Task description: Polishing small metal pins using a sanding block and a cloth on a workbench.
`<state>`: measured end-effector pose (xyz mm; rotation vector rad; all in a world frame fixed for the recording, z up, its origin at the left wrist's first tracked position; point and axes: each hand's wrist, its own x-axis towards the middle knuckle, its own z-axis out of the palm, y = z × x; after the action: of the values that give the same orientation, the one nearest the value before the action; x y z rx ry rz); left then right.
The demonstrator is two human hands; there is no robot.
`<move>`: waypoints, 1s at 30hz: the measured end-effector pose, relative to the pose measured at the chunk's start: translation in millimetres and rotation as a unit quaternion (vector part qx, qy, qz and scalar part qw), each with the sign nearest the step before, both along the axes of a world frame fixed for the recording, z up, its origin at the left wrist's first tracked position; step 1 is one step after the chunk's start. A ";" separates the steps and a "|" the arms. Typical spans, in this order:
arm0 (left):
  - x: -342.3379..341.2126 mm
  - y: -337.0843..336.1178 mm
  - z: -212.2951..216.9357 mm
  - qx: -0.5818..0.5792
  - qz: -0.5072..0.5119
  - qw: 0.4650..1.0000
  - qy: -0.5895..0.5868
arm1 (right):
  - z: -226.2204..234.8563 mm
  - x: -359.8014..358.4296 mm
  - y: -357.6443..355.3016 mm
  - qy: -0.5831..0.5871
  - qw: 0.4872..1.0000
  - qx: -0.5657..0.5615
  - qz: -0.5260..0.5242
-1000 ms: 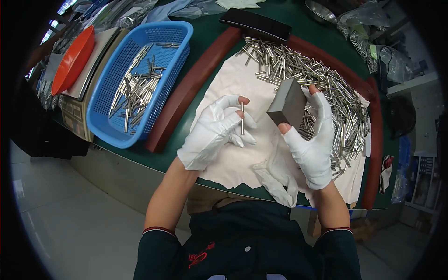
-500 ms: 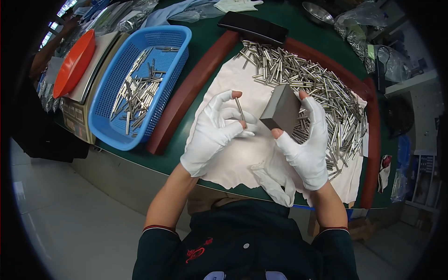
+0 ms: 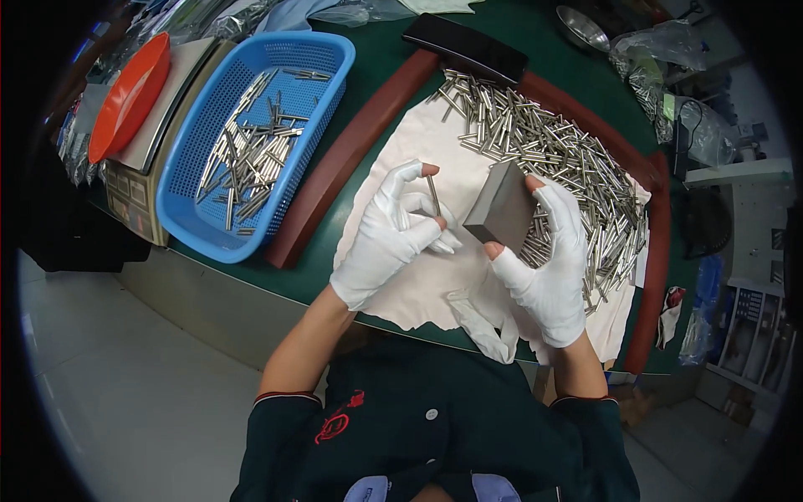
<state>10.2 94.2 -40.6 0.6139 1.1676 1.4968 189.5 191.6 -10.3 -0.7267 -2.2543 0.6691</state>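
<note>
Pins point(image 3: 598, 188) lay piled on the far right. The left hand point(image 3: 383, 238) pinched one pin point(image 3: 433, 195), and the right hand point(image 3: 548, 268) held a gray block point(image 3: 505, 209).

1. To your left, you have an orange-red dish point(image 3: 130, 98), seen against a boxy, flat-topped device point(image 3: 134, 201) on the green worktop point(image 3: 376, 50).
2. Ahead of you lies a black, slab-shaped device point(image 3: 465, 48), with a blue cloth point(image 3: 284, 17) farther left.
3. Toward your far right, you can see a shiny metal bowl point(image 3: 583, 29) and, near it, a clear plastic bag point(image 3: 669, 46).
4. Below the worktop's left side, you have pale floor point(image 3: 109, 335); a shelf unit point(image 3: 744, 335) stands at your right.
</note>
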 end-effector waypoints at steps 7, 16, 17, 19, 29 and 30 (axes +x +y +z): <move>3.8 2.1 -0.5 -0.019 0.005 0.997 0.072 | -7.3 -13.8 -1.4 -0.031 0.999 0.040 -0.019; 10.2 -3.0 -10.7 -0.006 -0.015 0.972 0.235 | -15.0 -11.6 -3.8 -0.031 0.998 -0.050 0.014; 10.7 -3.6 -16.4 -0.007 -0.012 0.972 0.235 | -14.5 -12.4 -4.1 -0.032 0.998 -0.051 0.017; 13.9 -4.1 -32.4 0.085 0.029 0.953 0.291 | -13.0 -13.3 -6.3 -0.038 0.997 -0.060 0.030; 19.0 -2.4 -35.5 0.137 0.077 0.923 0.350 | -23.6 -14.6 -4.0 0.000 0.999 -0.050 0.016; 19.3 -2.1 -30.5 0.127 0.070 0.935 0.324 | -20.1 -15.4 -4.1 -0.011 0.996 -0.085 -0.019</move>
<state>29.5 92.1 -71.1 1.2933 1.5457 1.6320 174.1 187.5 -30.4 -0.8608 -2.2156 0.8448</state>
